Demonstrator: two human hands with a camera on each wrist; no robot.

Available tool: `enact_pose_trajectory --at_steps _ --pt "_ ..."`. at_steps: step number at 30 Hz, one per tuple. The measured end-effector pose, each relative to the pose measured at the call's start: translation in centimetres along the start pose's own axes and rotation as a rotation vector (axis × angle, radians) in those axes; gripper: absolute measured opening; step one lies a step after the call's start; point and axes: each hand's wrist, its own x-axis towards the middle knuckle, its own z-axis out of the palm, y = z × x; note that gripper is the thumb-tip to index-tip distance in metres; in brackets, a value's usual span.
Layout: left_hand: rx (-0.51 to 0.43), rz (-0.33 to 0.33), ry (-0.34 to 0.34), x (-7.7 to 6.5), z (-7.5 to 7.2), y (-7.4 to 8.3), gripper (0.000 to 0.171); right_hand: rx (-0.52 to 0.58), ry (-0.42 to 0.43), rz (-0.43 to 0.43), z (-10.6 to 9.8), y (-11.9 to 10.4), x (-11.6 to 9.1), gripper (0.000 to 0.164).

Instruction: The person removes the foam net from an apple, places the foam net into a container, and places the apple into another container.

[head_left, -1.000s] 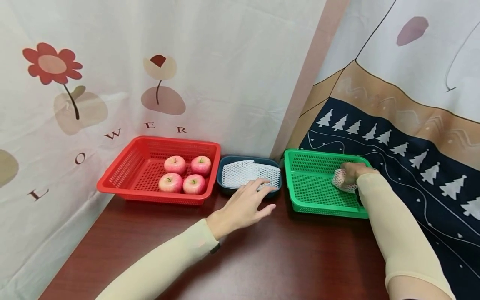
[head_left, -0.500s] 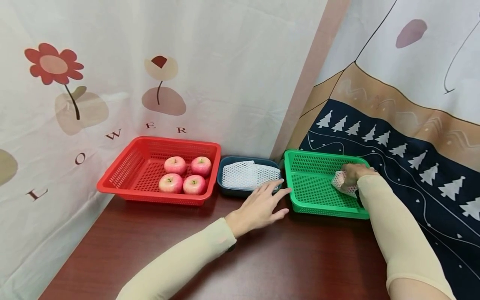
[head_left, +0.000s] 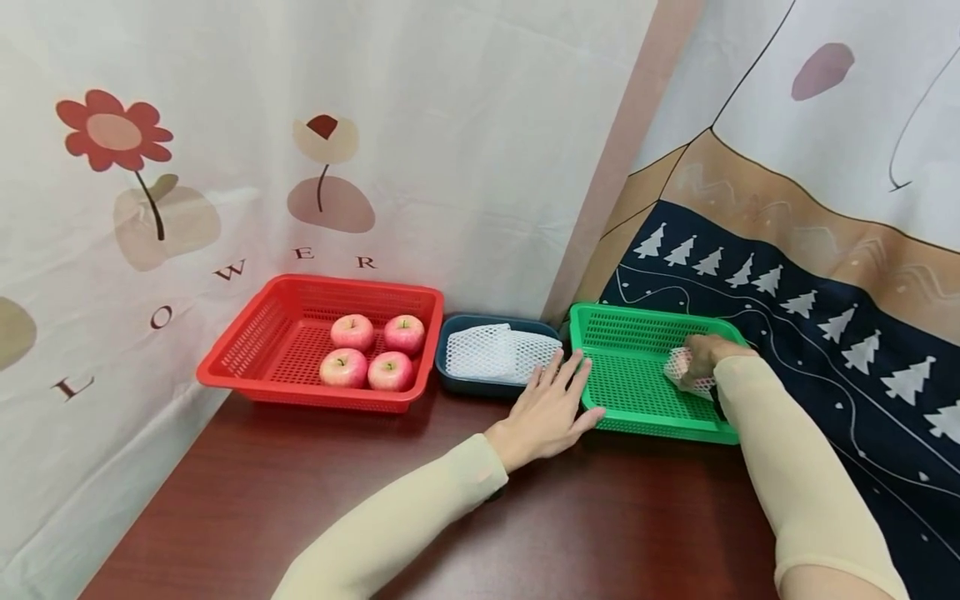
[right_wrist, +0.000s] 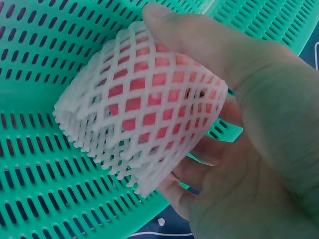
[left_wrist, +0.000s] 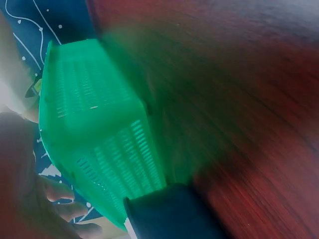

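Note:
My right hand (head_left: 708, 357) grips an apple in a white foam net sleeve (right_wrist: 144, 107) at the right end of the green basket (head_left: 626, 367). In the right wrist view the thumb lies over the top of the sleeve and the fingers curl beneath it. Red skin shows through the mesh, and the sleeve's loose end points away from the palm. My left hand (head_left: 546, 414) has its fingers spread and extended at the green basket's near left corner, in front of the dark blue tray (head_left: 471, 387). Whether it touches the basket is unclear.
White foam net sleeves (head_left: 495, 350) lie flat in the dark blue tray. To its left stands a red basket (head_left: 247, 379) with several bare apples (head_left: 352, 333). All stand on a dark reddish-brown table (head_left: 247, 492), with printed curtains (head_left: 480, 150) behind.
My left hand has moved right, from in front of the blue tray to the green basket's near left corner. The right hand stays on the netted apple in nearly the same place.

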Motion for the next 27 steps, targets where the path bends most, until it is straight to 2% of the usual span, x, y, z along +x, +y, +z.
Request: enact_pose_trajectory --at_steps 9,17,27 --pt "0.019 -0.036 -0.022 0.7 1.3 0.4 0.084 0.055 -0.007 0.005 0.6 -0.1 -0.3 0.105" --pt "0.035 -0.057 -0.027 0.6 1.4 0.4 0.084 0.003 0.009 -0.02 0.4 -0.1 0.1 0.109" --pt "0.068 -0.074 -0.052 0.7 1.1 0.9 0.082 -0.028 -0.012 -0.041 -0.1 0.2 -0.6 0.098"
